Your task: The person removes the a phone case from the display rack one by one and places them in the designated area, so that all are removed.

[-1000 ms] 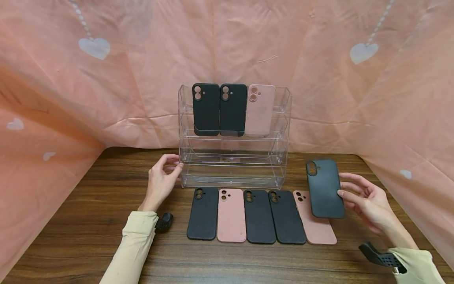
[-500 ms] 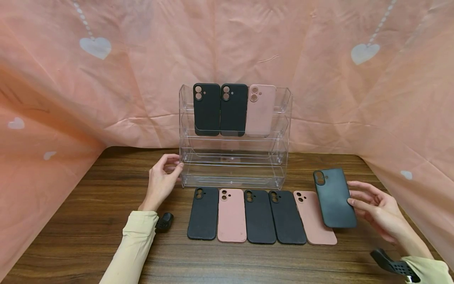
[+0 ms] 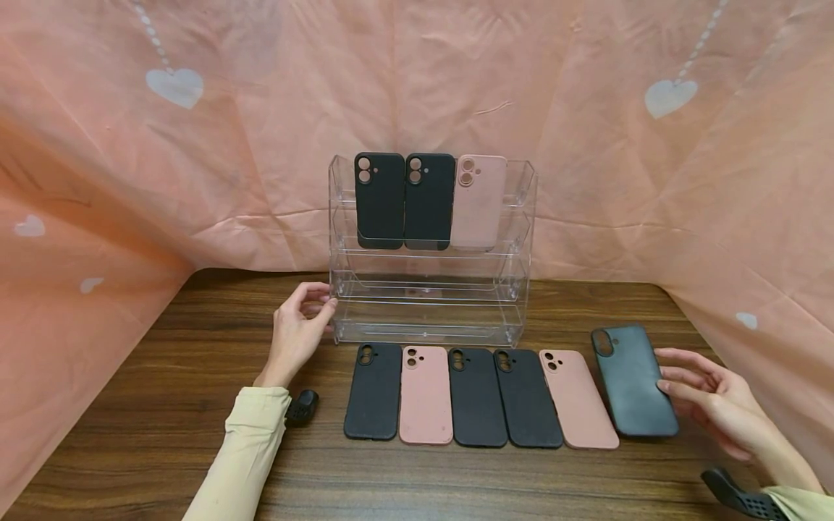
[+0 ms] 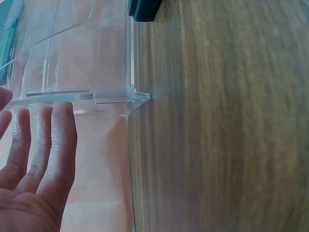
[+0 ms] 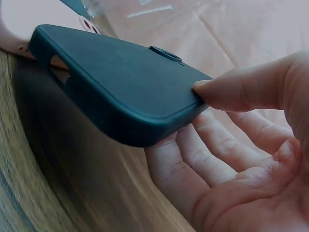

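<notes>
Being pinched between thumb and fingers of the right hand [image 3: 726,407], a dark case [image 3: 637,383] is held tilted, just beside the row's end; contact with the table [image 3: 456,485] cannot be confirmed. Five flat cases [image 3: 478,398] are already laid out; the sixth is not yet released. The clear rack [image 3: 423,335] is touched by the left hand [image 3: 296,334], fingers straight, nothing clasped. In its top tier, three upright cases [image 3: 381,206] are already stood.
</notes>
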Demonstrator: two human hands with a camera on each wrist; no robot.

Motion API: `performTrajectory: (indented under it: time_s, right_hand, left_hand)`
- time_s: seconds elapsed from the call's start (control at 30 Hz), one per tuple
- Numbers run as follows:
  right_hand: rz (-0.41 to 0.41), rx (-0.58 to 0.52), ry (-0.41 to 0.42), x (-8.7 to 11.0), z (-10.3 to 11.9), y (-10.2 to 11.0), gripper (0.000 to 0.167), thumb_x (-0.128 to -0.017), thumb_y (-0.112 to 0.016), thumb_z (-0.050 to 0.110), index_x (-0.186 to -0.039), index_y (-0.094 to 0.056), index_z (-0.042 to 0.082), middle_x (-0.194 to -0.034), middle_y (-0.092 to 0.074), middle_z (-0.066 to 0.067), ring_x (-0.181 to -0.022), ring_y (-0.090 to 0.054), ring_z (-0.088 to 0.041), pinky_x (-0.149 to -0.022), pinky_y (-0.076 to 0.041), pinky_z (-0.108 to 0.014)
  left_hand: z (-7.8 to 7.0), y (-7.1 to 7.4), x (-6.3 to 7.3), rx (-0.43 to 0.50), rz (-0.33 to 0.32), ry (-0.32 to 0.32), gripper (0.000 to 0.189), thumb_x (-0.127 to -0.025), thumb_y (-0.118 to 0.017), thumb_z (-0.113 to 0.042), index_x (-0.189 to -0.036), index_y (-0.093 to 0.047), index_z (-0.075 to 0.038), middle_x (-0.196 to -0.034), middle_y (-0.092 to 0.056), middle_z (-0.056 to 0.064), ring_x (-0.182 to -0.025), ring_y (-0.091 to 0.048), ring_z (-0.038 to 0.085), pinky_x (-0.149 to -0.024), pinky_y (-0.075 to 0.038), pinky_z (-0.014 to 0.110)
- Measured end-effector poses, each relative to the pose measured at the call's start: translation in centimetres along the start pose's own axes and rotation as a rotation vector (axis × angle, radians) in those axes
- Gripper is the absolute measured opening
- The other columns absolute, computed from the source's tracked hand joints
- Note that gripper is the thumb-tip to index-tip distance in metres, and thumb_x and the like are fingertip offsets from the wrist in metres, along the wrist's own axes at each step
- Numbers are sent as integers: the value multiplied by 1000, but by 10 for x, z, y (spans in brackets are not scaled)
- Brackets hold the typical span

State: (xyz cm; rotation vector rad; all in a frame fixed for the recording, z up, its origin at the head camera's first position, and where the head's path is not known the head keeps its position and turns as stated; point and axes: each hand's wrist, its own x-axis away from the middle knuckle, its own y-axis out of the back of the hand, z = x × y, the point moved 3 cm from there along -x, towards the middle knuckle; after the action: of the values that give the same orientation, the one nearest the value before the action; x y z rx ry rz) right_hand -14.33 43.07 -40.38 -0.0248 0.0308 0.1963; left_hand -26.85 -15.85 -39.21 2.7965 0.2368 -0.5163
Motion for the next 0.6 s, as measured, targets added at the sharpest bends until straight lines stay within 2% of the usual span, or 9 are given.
performTrajectory:
  time_s: [0.13,0.2,0.37,0.47,0.6]
  right_hand:
    - [-10,28,-29,3,-2,3,57,-100,-47,-15,-134,-63,27,-111,-77,9,-92,-73,-4,-70,-63,-26]
    - [-22,54,-40,4,-3,5,56,-100,-49,-14,-133,-64,28,-110,-77,10,-92,-72,-3,-70,-63,-26]
    - [-56,143,-67,5,-3,6,53,-99,-52,-11,-130,-65,31,-107,-77,13,-90,-72,-2,-66,-62,-26]
    - [-84,279,-94,5,-2,6,51,-100,-56,-7,-128,-64,35,-104,-76,17,-87,-71,-1,-63,-61,-26]
    - [-117,472,-131,3,-1,6,50,-99,-62,-1,-126,-63,41,-100,-74,23,-85,-71,0,-62,-61,-28]
  left_hand:
    - [1,0,0,-13,0,9,27,-95,-72,-12,-121,-68,-7,-107,-70,16,-85,-74,18,-64,-65,42]
    - [2,0,0,-12,0,12,27,-95,-72,-12,-121,-68,-7,-107,-70,16,-84,-73,15,-63,-65,41]
    - [0,0,0,2,3,4,24,-95,-72,-12,-119,-68,-7,-105,-70,16,-90,-74,29,-60,-64,32]
    - [-1,1,0,7,5,0,24,-95,-72,-12,-118,-68,-6,-103,-70,17,-93,-73,39,-58,-64,29]
    - [-1,0,0,9,5,0,24,-95,-71,-12,-118,-68,-5,-103,-70,18,-94,-72,43,-58,-64,29]
